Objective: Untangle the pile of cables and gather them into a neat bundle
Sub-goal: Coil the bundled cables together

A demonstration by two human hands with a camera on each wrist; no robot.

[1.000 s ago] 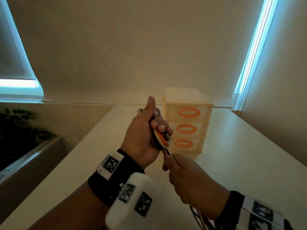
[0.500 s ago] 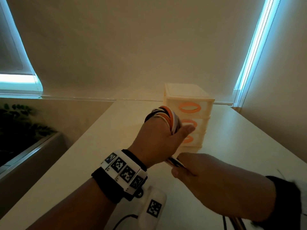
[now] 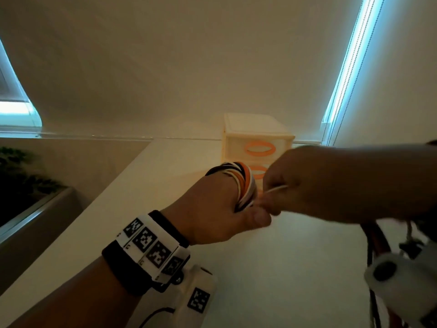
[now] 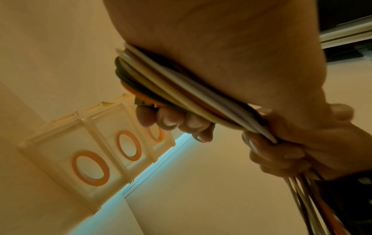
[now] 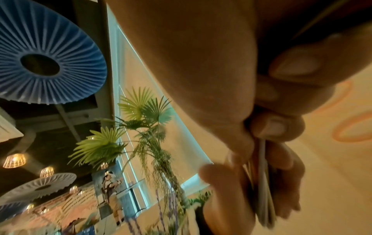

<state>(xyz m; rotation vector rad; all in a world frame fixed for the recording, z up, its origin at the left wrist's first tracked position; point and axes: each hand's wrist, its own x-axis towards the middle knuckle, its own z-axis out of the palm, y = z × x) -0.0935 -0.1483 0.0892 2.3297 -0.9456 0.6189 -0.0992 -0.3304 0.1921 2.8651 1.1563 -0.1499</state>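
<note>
A coil of white, orange and black cables (image 3: 243,183) is wound around my left hand (image 3: 220,209), raised above the white table (image 3: 295,268). In the left wrist view the cables (image 4: 181,89) cross the palm and my fingers (image 4: 173,120) curl over them. My right hand (image 3: 319,183) meets the left from the right and grips the loose strands (image 3: 275,189). In the right wrist view its fingers (image 5: 275,125) close on the cable strands (image 5: 263,190). The free cable lengths (image 3: 376,240) hang down below my right wrist.
A cream three-drawer plastic unit (image 3: 257,140) with orange oval handles stands at the back of the table, just behind my hands. A dark planter (image 3: 28,192) lies beyond the table's left edge. Blinds cover the windows behind.
My left hand has turned palm down with the coil around it. My right hand has swung up from below to the right side of the coil, carrying the strands along.
</note>
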